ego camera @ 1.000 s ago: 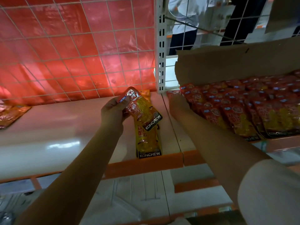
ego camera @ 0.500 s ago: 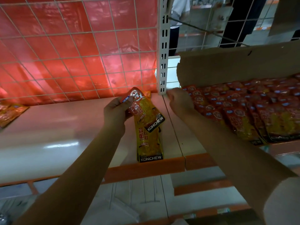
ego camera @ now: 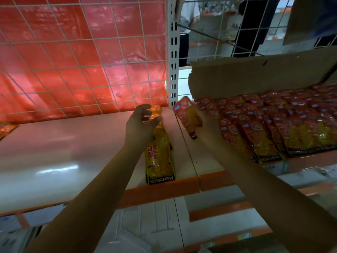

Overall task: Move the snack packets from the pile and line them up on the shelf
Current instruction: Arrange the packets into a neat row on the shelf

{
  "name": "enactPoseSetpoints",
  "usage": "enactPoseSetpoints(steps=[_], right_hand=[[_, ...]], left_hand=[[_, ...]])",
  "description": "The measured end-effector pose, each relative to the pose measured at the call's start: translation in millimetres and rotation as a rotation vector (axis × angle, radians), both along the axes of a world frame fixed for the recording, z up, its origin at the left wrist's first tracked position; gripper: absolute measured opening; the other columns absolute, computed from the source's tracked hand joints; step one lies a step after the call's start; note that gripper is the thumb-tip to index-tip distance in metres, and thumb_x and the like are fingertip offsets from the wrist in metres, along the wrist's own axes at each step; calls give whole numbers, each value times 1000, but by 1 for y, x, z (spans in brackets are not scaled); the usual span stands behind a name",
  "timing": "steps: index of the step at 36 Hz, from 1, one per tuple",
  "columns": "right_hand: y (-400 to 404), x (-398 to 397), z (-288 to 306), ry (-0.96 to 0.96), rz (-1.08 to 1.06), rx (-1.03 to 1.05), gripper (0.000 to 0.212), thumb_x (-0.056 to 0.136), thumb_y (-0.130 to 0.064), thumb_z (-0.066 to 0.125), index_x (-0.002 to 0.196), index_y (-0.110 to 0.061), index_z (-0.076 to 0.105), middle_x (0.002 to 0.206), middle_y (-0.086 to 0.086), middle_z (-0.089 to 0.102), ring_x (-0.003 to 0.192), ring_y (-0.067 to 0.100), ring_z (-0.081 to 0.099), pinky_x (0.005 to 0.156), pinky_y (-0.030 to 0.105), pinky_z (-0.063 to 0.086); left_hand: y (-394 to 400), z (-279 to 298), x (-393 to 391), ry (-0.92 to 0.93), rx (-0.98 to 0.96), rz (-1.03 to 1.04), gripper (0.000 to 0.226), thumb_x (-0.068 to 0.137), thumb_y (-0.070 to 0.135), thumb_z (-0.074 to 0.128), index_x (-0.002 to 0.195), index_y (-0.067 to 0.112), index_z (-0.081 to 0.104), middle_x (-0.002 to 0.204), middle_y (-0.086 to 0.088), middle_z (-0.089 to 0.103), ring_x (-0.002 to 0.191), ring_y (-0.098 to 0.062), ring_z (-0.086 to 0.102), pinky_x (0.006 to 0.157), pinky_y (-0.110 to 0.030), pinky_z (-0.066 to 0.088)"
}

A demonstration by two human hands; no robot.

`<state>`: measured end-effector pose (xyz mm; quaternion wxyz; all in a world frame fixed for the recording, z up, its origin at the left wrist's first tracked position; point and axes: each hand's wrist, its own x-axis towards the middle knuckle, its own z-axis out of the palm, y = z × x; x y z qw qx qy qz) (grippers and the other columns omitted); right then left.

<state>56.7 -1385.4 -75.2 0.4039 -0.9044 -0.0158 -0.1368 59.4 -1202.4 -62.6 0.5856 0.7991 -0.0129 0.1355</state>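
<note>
A stack of yellow-and-red snack packets lies on the white shelf, its bottom edge at the orange front lip. My left hand hovers over the stack's far end with fingers loosely spread, thumb touching the top packet. My right hand grips another snack packet, blurred, lifted between the stack and the pile. The pile of packets fills the neighbouring shelf bay to the right in overlapping rows.
A cardboard flap stands behind the pile. A white slotted upright divides the two bays. Wire mesh with red plastic sheet backs the left bay. One more packet lies at far left. People stand beyond the mesh.
My left hand has laid its tilted packet flat on the stack and loosened its fingers. My right hand has pulled a packet out of the pile and carries it leftward.
</note>
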Motion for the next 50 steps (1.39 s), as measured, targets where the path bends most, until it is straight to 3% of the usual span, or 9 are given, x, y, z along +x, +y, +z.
enactPoseSetpoints(steps=[3,8,12,16,21,33,36,43,50], right_hand=[[-2,14,-1,101,-90,-184,51,92,4,42,142,-7,37,130,20,52,121,32,48,98,28,33],[3,36,-4,280,-132,-340,44,93,-7,49,137,-2,42,138,21,43,128,32,41,103,32,30],[3,34,4,333,-86,-452,30,91,-12,50,119,-1,54,118,18,57,111,34,54,77,31,40],[5,26,14,288,-66,-674,22,92,-13,50,107,-3,61,110,17,63,102,34,59,72,31,38],[15,26,12,289,-169,-898,34,95,-14,43,126,-5,52,132,16,46,122,34,44,96,39,41],[29,23,13,303,-212,-748,39,95,-14,44,133,-4,45,143,18,30,128,36,36,102,43,34],[48,22,19,225,-114,-837,43,84,-15,56,127,-11,52,135,14,36,126,34,37,98,41,39],[121,4,32,-49,139,-881,30,91,-21,47,118,-12,54,123,12,43,114,34,44,81,36,40],[221,-4,34,-95,306,-838,30,91,-22,46,120,-12,53,121,10,45,118,31,41,82,34,39]], left_hand=[[3,1,-3,-84,311,0,31,84,13,67,114,9,61,112,-8,63,104,-23,57,79,-22,39],[6,1,-7,-64,688,-41,39,88,17,62,125,11,57,127,-12,56,118,-28,46,92,-29,33],[9,0,-12,-52,802,-80,39,88,16,59,127,10,56,131,-11,54,120,-28,45,93,-30,34],[13,-1,-11,-47,783,-96,34,88,17,59,122,10,59,126,-11,58,116,-28,49,88,-29,35],[16,1,-13,-12,725,-96,32,88,18,60,119,10,61,124,-10,59,113,-26,51,90,-28,37],[38,-1,-19,-39,755,-34,30,91,24,57,119,13,60,120,-6,60,110,-22,51,86,-27,37],[51,-1,-22,-70,794,17,31,91,25,57,120,14,59,124,-5,59,113,-22,50,88,-28,38],[102,0,-35,-96,829,91,34,90,23,58,123,12,59,125,-7,59,113,-26,51,94,-32,40],[186,-4,-55,-62,793,193,35,90,21,59,123,11,59,125,-8,60,114,-24,52,95,-29,38]])
